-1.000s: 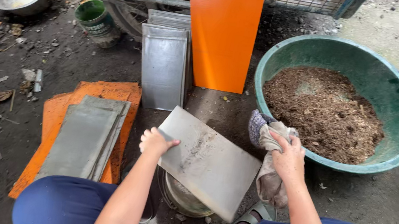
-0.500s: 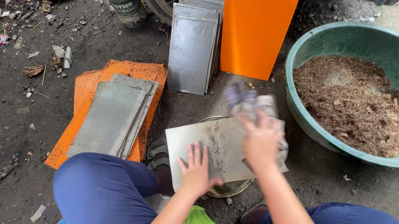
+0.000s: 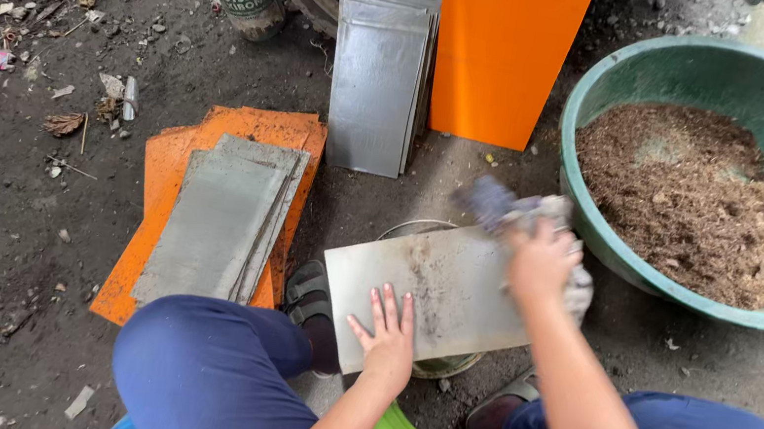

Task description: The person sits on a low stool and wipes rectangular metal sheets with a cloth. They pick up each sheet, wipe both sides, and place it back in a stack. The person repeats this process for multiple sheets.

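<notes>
Head view: a flat grey metal sheet [image 3: 435, 297], resting on a round pan just beside the green basin [image 3: 616, 108], is pressed flat by the left hand [image 3: 388, 337]; a crumpled grey rag [image 3: 512, 213] is clenched in the right hand [image 3: 543, 259]. Slippage off the pan is judged possible if pressure is uneven.

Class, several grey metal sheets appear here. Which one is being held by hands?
The metal sheet lying across the round pan, under the left hand. The others sit untouched: a stack on the orange board, another leaning upright.

A metal sheet [image 3: 435, 297] is lying across a pot [image 3: 436, 252] (between the knees); stacked sheets [image 3: 222, 217] are resting on a board [image 3: 149, 242] leftward, a basin [image 3: 711, 141] sitting rightward.
</notes>
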Demonstrator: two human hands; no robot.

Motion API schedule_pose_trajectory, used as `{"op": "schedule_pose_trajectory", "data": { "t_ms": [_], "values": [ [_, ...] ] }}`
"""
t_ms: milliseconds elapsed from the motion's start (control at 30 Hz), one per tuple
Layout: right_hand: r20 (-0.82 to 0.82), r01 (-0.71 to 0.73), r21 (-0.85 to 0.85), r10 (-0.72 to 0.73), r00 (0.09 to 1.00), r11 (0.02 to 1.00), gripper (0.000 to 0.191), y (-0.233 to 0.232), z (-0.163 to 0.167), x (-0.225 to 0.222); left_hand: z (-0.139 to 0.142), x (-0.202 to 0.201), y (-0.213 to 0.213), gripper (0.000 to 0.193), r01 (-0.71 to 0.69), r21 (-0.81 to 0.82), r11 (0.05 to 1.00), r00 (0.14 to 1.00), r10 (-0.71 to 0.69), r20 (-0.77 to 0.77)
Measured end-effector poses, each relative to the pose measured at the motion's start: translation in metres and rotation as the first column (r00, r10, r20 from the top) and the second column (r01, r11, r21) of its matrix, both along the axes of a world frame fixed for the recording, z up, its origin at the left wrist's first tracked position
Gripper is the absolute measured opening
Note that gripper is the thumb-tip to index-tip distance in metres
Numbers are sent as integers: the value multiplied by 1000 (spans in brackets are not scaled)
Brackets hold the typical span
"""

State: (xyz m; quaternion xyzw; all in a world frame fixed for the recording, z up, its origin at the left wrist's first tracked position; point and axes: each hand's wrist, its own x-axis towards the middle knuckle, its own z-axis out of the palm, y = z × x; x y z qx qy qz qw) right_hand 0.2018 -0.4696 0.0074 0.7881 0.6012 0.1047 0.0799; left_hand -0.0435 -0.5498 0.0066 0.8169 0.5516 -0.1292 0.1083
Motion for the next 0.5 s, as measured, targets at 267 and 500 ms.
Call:
{"op": "schedule_pose_trajectory", "data": {
  "t_ms": [267,500],
  "values": [
    [-23,-49,238,57,998,970,30,33,18,-25,-2,7,-2,84,15,127,992,994,0,-112],
    [-223,-556,-49,534,816,830,32,3,-7,-195,-11,15,3,69,5,-73,997,966,-23,-258]
  ]
}}
